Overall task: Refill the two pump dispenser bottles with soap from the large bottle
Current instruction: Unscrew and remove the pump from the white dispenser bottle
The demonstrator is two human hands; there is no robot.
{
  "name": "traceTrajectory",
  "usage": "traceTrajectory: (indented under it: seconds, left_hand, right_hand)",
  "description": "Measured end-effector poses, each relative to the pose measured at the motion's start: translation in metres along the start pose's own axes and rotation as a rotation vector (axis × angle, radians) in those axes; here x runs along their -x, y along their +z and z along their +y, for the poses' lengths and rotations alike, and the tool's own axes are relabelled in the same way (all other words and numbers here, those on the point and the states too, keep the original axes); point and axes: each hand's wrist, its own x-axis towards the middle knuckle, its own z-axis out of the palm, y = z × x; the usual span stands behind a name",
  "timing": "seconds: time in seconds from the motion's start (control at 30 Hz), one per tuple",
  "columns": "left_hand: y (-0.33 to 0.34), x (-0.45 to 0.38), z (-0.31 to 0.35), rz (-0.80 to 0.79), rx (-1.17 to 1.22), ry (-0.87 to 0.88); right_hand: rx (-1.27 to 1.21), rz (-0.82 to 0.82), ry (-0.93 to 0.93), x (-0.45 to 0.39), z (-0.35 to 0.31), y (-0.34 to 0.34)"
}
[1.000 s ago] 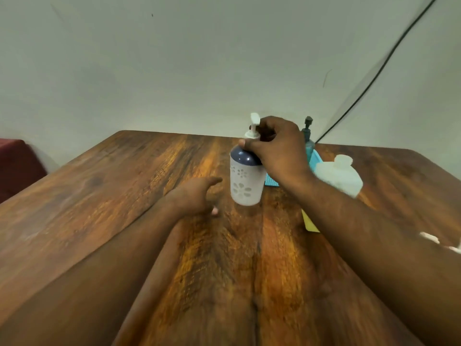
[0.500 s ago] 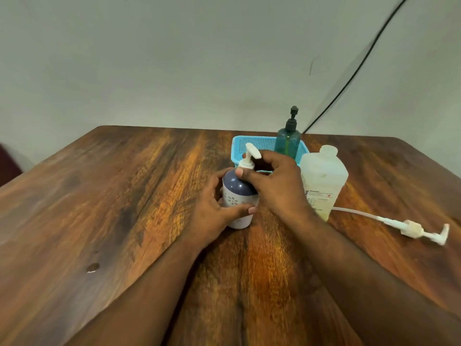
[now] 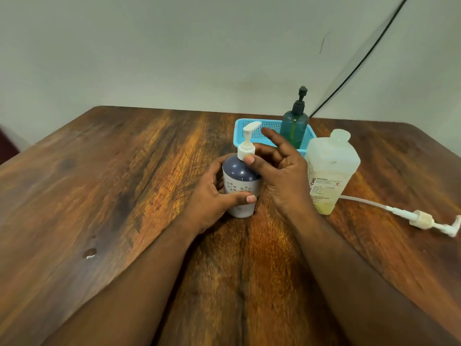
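Pale plaster wall backs a dark-grained wooden bench (image 3: 124, 183). On it the left hand (image 3: 212, 203) wraps the white flower-patterned pump bottle with a navy top (image 3: 240, 186). The right hand (image 3: 282, 176), fingers loosely spread, rests its thumb against the pump collar. Just right of that hand stands the uncapped translucent large bottle (image 3: 331, 171), its label reading "CHG"; beyond its fingertips, a teal pump bottle (image 3: 294, 126) sits in a blue mesh basket (image 3: 252, 136).
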Motion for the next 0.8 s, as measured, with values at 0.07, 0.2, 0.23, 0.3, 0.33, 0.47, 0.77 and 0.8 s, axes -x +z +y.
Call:
traceTrajectory:
  seconds: [0.07,0.2,0.23,0.3,0.33,0.47,0.77,0.8]
  left_hand:
    - [-0.001,-0.001,-0.001,-0.009,0.007,-0.009]
    - [-0.004,-0.001,-0.003,-0.029,-0.003,-0.028]
    - [-0.004,-0.001,-0.003,-0.027,-0.002,-0.028]
    - [-0.003,-0.001,-0.002,-0.018,0.000,-0.023]
    - [-0.003,0.000,-0.002,-0.016,0.001,-0.019]
    - [-0.004,-0.002,-0.005,-0.014,0.009,-0.018]
    - [-0.005,-0.003,-0.005,-0.040,0.050,-0.027]
    - [-0.005,-0.003,-0.006,-0.037,0.048,-0.030]
  right_hand:
    - [0.010,0.006,-0.001,-0.002,0.000,0.003]
    - [-0.123,0.066,0.056,-0.003,0.002,-0.003]
    - [-0.109,0.060,0.047,-0.002,0.002,-0.005]
    - [-0.027,0.024,0.016,-0.002,0.001,-0.006]
    - [0.015,0.005,0.002,-0.002,0.001,-0.005]
    - [-0.027,0.050,0.015,-0.005,0.004,-0.006]
    - [0.072,-0.002,0.024,-0.008,-0.001,-0.004]
    - [0.042,0.006,0.046,-0.010,-0.002,-0.007]
